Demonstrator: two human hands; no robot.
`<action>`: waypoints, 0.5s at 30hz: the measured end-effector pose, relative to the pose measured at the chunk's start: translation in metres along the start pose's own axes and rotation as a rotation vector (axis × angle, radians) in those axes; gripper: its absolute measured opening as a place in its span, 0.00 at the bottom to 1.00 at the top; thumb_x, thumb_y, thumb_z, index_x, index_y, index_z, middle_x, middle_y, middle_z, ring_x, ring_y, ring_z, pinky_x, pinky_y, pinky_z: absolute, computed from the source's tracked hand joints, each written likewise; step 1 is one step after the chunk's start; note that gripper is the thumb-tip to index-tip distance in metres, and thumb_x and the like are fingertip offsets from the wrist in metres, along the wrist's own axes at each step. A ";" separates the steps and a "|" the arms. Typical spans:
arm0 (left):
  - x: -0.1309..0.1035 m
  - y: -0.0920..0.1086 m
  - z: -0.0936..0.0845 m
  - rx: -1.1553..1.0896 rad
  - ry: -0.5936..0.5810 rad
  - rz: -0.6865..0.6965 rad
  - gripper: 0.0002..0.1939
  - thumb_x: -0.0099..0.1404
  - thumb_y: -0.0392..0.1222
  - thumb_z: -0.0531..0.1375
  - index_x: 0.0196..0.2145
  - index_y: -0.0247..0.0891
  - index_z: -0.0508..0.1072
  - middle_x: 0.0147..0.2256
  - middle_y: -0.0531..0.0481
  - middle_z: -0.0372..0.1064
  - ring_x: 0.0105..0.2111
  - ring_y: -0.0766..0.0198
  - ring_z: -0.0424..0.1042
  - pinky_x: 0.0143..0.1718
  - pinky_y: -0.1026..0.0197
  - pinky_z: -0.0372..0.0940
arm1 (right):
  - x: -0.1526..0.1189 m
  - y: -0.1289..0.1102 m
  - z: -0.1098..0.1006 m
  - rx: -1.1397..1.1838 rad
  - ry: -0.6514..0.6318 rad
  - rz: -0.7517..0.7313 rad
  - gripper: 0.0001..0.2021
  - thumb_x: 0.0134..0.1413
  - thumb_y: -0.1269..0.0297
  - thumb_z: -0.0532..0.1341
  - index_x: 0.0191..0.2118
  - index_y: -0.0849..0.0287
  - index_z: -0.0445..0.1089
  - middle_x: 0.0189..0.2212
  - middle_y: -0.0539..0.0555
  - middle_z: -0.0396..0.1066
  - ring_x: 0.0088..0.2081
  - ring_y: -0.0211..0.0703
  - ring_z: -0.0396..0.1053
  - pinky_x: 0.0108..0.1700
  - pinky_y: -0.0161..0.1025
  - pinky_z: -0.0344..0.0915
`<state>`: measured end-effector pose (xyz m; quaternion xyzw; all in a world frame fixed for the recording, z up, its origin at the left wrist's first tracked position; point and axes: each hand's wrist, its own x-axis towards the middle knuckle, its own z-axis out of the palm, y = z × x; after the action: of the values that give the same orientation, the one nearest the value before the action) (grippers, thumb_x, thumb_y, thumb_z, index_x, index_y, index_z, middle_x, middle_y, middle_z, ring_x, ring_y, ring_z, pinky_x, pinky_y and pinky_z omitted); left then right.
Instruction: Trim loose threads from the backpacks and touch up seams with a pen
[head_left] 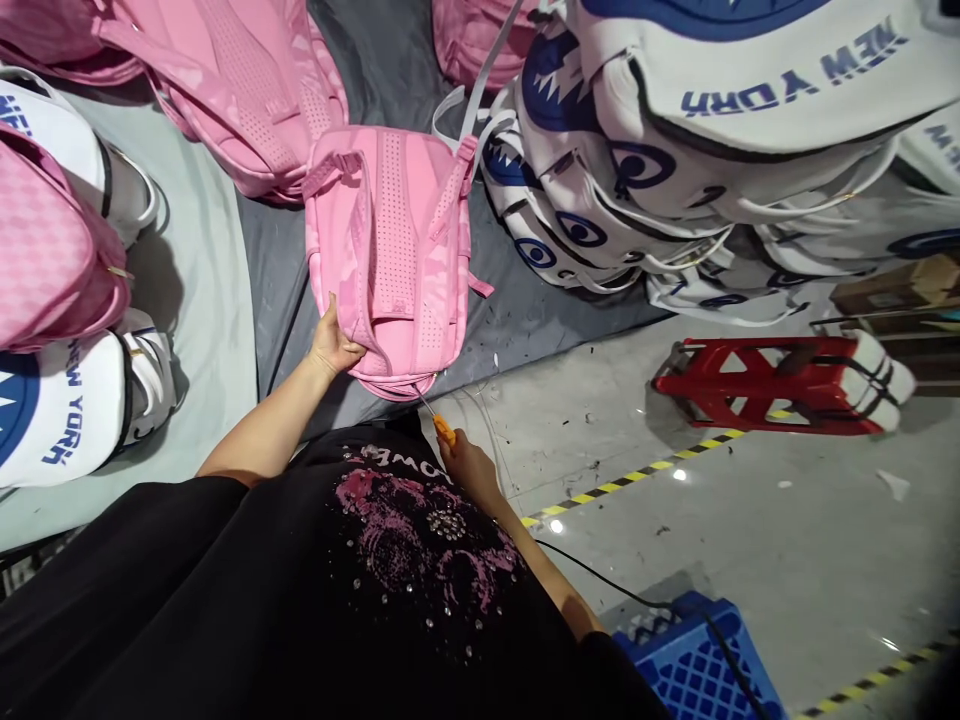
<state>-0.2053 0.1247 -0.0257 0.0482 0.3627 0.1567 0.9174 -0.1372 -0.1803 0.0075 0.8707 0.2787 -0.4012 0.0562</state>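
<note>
A pink backpack [394,230] lies on the grey cloth with its padded back panel and shoulder straps facing up. At its lower left edge my left hand [335,345] grips the fabric, thumb on top and the other fingers partly hidden. Closed around an orange-handled tool with a thin metal shaft [444,431], my right hand [469,468] is just below the bag's near end. The shaft points at the bag's bottom edge, close to the zipper; I cannot tell whether the tip touches it.
More pink backpacks [240,90] lie beyond and to the left. White "NEW YORK" bags [720,120] are piled at the right, others at the far left. On the floor are a red stool [765,385] on its side, a blue plastic crate [705,660] and a black cable [600,578].
</note>
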 end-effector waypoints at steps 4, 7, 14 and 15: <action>-0.008 -0.003 0.007 0.095 0.058 0.089 0.23 0.72 0.60 0.53 0.35 0.36 0.71 0.22 0.51 0.70 0.15 0.72 0.62 0.13 0.71 0.51 | 0.002 -0.008 -0.009 -0.034 -0.009 -0.047 0.16 0.72 0.52 0.48 0.52 0.57 0.65 0.40 0.58 0.79 0.42 0.50 0.77 0.33 0.37 0.54; -0.034 -0.016 0.001 0.498 0.241 0.235 0.19 0.68 0.56 0.59 0.43 0.35 0.72 0.31 0.47 0.74 0.26 0.66 0.72 0.24 0.67 0.66 | -0.002 -0.008 -0.011 -0.023 -0.036 -0.104 0.16 0.72 0.53 0.49 0.52 0.57 0.66 0.40 0.57 0.79 0.43 0.50 0.77 0.34 0.37 0.55; -0.049 -0.090 -0.016 2.270 -0.007 0.858 0.38 0.63 0.36 0.60 0.69 0.34 0.56 0.72 0.31 0.40 0.72 0.36 0.37 0.69 0.31 0.42 | 0.005 0.009 -0.004 0.020 -0.068 -0.094 0.15 0.70 0.53 0.51 0.51 0.55 0.69 0.40 0.59 0.79 0.43 0.52 0.78 0.35 0.38 0.59; -0.038 -0.097 -0.015 2.403 -0.065 0.821 0.38 0.63 0.33 0.58 0.70 0.33 0.55 0.72 0.31 0.38 0.72 0.35 0.35 0.69 0.31 0.40 | 0.006 0.015 -0.002 0.039 -0.069 -0.099 0.16 0.70 0.54 0.51 0.51 0.55 0.69 0.40 0.59 0.79 0.43 0.53 0.78 0.36 0.38 0.61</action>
<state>-0.2174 0.0207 -0.0314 0.9590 0.2117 0.0008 0.1884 -0.1244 -0.1894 0.0025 0.8425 0.3112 -0.4387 0.0288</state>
